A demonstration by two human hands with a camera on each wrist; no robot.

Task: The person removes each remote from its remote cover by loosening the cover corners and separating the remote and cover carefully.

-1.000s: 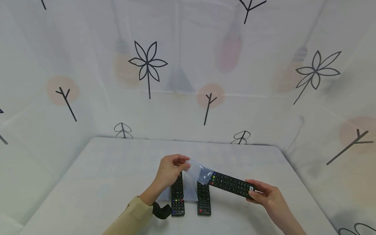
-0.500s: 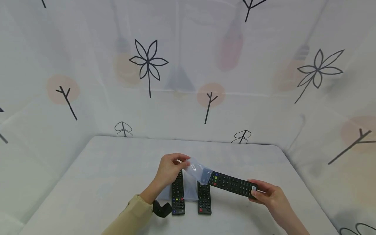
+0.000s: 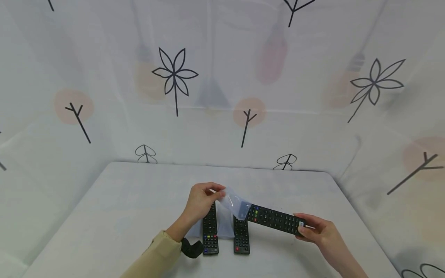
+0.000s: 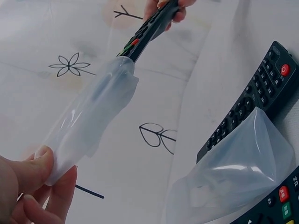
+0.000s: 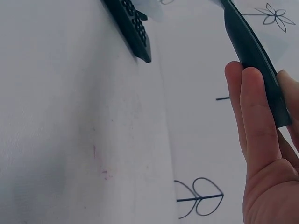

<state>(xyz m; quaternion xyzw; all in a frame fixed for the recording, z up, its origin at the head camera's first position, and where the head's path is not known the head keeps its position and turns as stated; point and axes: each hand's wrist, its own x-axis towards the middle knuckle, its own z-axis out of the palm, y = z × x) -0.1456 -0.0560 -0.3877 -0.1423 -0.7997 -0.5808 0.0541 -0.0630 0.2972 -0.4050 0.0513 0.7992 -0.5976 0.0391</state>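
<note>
My right hand (image 3: 318,231) grips the near end of a black remote control (image 3: 274,219) between thumb and fingers, holding it tilted above the table. The remote's far end sits inside the mouth of a translucent plastic sleeve (image 3: 234,202). At the sleeve's other end, my left hand (image 3: 201,200) pinches the film between thumb and fingertips. In the left wrist view the sleeve (image 4: 93,116) looks mostly slack, with the remote (image 4: 148,30) showing beyond its mouth. The right wrist view shows the remote's smooth back (image 5: 254,56) against my fingers.
Two more black remotes, one on the left (image 3: 210,231) and one on the right (image 3: 241,237), lie on the white table (image 3: 139,200). Another plastic sleeve (image 3: 225,224) lies between them, and part of one (image 3: 194,230) shows beside the left forearm. A patterned cloth (image 3: 215,135) stands behind the table.
The right hand and its remote have shifted slightly to the right, while the left hand stays in nearly the same place. The sleeve between them looks a little straighter.
</note>
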